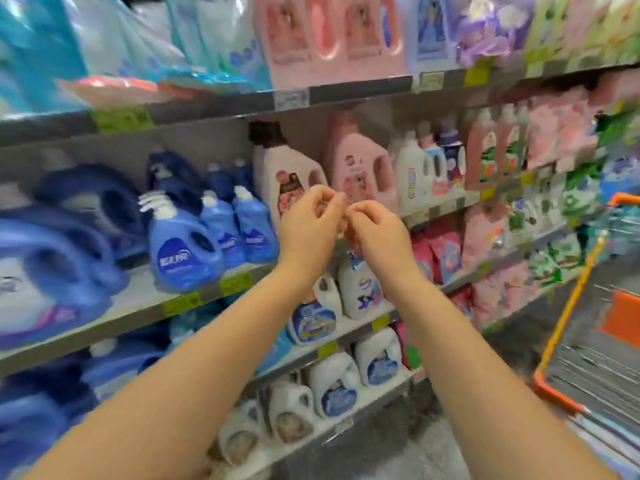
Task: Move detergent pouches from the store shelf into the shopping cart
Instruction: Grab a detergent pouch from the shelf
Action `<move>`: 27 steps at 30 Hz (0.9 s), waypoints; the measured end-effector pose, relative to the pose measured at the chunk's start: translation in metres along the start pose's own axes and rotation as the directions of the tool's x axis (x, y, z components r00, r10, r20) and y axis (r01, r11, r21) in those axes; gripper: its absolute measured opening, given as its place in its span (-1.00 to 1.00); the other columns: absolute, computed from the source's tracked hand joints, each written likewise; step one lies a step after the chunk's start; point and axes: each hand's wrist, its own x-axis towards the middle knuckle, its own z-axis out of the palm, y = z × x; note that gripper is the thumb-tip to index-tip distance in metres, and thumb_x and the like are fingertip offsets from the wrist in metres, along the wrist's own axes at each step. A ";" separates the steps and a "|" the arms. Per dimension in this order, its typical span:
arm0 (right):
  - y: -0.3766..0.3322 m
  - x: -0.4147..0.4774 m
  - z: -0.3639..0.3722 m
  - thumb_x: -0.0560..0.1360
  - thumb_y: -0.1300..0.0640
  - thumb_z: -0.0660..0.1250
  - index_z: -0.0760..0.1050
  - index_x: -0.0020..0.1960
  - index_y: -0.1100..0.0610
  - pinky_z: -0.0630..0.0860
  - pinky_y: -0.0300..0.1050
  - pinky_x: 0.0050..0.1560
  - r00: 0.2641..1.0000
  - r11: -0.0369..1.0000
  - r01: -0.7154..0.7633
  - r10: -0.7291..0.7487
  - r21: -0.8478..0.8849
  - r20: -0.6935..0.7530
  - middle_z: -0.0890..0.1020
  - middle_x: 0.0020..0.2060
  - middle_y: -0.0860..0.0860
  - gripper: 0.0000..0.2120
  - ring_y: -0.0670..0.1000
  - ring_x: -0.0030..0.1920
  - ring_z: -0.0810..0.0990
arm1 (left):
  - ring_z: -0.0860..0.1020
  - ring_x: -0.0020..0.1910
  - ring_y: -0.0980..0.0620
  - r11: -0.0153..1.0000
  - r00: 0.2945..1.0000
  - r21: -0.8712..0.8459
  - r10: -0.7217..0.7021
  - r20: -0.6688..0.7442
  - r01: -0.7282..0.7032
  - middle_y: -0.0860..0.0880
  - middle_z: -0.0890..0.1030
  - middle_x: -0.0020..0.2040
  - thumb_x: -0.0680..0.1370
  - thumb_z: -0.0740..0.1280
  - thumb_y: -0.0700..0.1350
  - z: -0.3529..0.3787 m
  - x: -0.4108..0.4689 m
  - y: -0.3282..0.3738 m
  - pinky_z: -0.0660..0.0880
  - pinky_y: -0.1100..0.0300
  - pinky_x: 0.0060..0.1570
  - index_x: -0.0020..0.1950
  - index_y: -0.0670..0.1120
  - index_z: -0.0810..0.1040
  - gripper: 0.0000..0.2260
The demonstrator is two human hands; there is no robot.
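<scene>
All label writing is blurred past reading. Three blue plastic detergent bottles with white caps (187, 251) stand in front on the grey metal shelf (138, 308). Soft pink detergent pouches (485, 233) stand upright, long axis vertical, on the right-hand shelves near the orange-rimmed wire shopping cart (566, 317). The left hand (308, 226) and right hand (377, 230) meet fingertip to fingertip, fingers curled. It cannot be told whether they pinch anything.

Two hands (308, 226) (377, 233), one shopping cart (554, 344), many detergent bottles (187, 254).

L hand (311, 221) & R hand (375, 232) raised, fingers curled, tips meeting
</scene>
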 end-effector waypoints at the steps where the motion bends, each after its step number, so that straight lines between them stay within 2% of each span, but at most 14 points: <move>1: -0.012 0.002 0.023 0.51 0.23 0.24 0.47 -0.31 0.01 0.41 -0.11 -0.20 0.999 0.999 0.027 -0.028 0.046 0.021 0.51 -0.40 -0.09 -0.75 -0.09 -0.34 0.45 | 0.42 -0.49 0.27 1.000 0.999 0.022 0.011 -0.035 -0.010 0.17 0.50 -0.52 0.55 0.27 -0.11 -0.028 0.008 -0.002 0.44 0.20 -0.28 -0.33 0.04 0.42 -0.76; 3: -0.031 0.007 0.067 0.50 0.28 0.23 0.50 -0.25 0.11 0.41 -0.21 -0.27 0.995 0.989 0.065 -0.075 0.132 0.071 0.50 -0.42 -0.08 -0.81 -0.16 -0.40 0.45 | 0.43 -0.46 0.21 0.998 0.994 0.059 0.038 -0.107 -0.031 0.16 0.49 -0.52 0.52 0.27 -0.05 -0.079 0.022 -0.007 0.44 0.14 -0.26 -0.35 0.05 0.42 -0.77; 6: -0.052 0.017 0.119 0.49 0.28 0.25 0.48 -0.28 0.09 0.38 -0.27 -0.34 0.980 0.972 0.100 -0.133 0.213 0.145 0.50 -0.51 -0.13 -0.80 -0.23 -0.48 0.43 | 0.43 -0.41 0.07 0.991 0.979 0.121 0.078 -0.186 -0.056 0.08 0.45 -0.51 0.47 0.24 0.01 -0.135 0.038 -0.014 0.45 0.02 -0.22 -0.36 0.04 0.42 -0.80; 9: -0.070 0.036 0.168 0.49 0.26 0.25 0.46 -0.31 0.04 0.37 -0.26 -0.32 0.953 0.964 0.134 -0.189 0.231 0.235 0.50 -0.56 -0.17 -0.77 -0.24 -0.49 0.42 | 0.39 -0.47 0.16 0.976 0.961 0.202 0.135 -0.241 -0.086 0.10 0.45 -0.54 0.51 0.22 -0.01 -0.184 0.060 -0.024 0.41 0.06 -0.24 -0.38 0.01 0.42 -0.75; 12: -0.086 0.062 0.204 0.50 0.23 0.25 0.46 -0.32 0.01 0.37 -0.30 -0.33 0.913 0.946 0.216 -0.284 0.241 0.294 0.50 -0.58 -0.18 -0.76 -0.23 -0.49 0.41 | 0.39 -0.50 0.18 0.952 0.952 0.291 0.175 -0.250 -0.098 0.11 0.47 -0.55 0.50 0.15 0.05 -0.221 0.088 -0.030 0.40 0.09 -0.25 -0.42 0.04 0.43 -0.70; 14: -0.094 0.083 0.225 0.49 0.22 0.26 0.46 -0.33 0.00 0.40 -0.24 -0.29 0.888 0.932 0.253 -0.330 0.260 0.319 0.50 -0.57 -0.16 -0.75 -0.20 -0.48 0.42 | 0.39 -0.51 0.16 0.948 0.936 0.301 0.193 -0.295 -0.101 0.10 0.46 -0.56 0.49 0.13 0.06 -0.242 0.106 -0.033 0.41 0.06 -0.26 -0.42 0.03 0.44 -0.70; 16: -0.103 0.111 0.249 0.49 0.21 0.28 0.47 -0.34 0.00 0.46 -0.06 -0.18 0.863 0.921 0.273 -0.362 0.279 0.352 0.52 -0.54 -0.14 -0.76 -0.14 -0.42 0.46 | 0.40 -0.52 0.17 0.943 0.911 0.319 0.210 -0.356 -0.093 0.09 0.46 -0.57 0.47 0.14 0.04 -0.264 0.129 -0.036 0.41 0.07 -0.27 -0.42 0.02 0.45 -0.71; 19: -0.114 0.144 0.278 0.49 0.19 0.28 0.46 -0.32 -0.03 0.50 0.06 -0.05 0.832 0.902 0.322 -0.415 0.289 0.368 0.54 -0.50 -0.14 -0.76 -0.05 -0.34 0.49 | 0.41 -0.51 0.17 0.904 0.891 0.425 0.232 -0.391 -0.049 0.09 0.47 -0.55 0.46 0.14 0.03 -0.292 0.154 -0.043 0.44 0.04 -0.22 -0.43 0.03 0.45 -0.72; 24: -0.144 0.173 0.335 0.50 0.12 0.28 0.43 -0.13 -0.05 0.50 0.17 0.07 0.739 0.852 0.423 -0.521 0.308 0.427 0.61 -0.24 0.01 -0.91 0.10 -0.12 0.60 | 0.46 -0.38 0.05 0.865 0.808 0.499 0.257 -0.531 0.053 0.08 0.49 -0.48 0.51 0.20 -0.02 -0.346 0.183 -0.057 0.46 -0.01 -0.15 -0.31 0.05 0.43 -0.81; 25: -0.151 0.175 0.346 0.50 0.12 0.27 0.42 -0.07 -0.03 0.50 0.16 0.08 0.717 0.844 0.432 -0.536 0.319 0.446 0.60 -0.22 0.01 -0.93 0.11 -0.09 0.60 | 0.48 -0.33 0.02 0.850 0.798 0.522 0.264 -0.542 0.073 0.06 0.49 -0.43 0.55 0.22 -0.06 -0.356 0.186 -0.058 0.46 -0.02 -0.13 -0.27 0.07 0.42 -0.81; 27: -0.167 0.177 0.367 0.51 0.13 0.25 0.41 0.10 0.01 0.47 0.00 0.07 0.680 0.835 0.452 -0.551 0.315 0.484 0.55 -0.22 -0.06 -0.83 0.06 -0.07 0.56 | 0.49 -0.20 0.01 0.831 0.786 0.545 0.263 -0.560 0.110 0.04 0.53 -0.26 0.58 0.22 -0.09 -0.375 0.194 -0.059 0.43 0.08 -0.14 -0.14 0.08 0.46 -0.88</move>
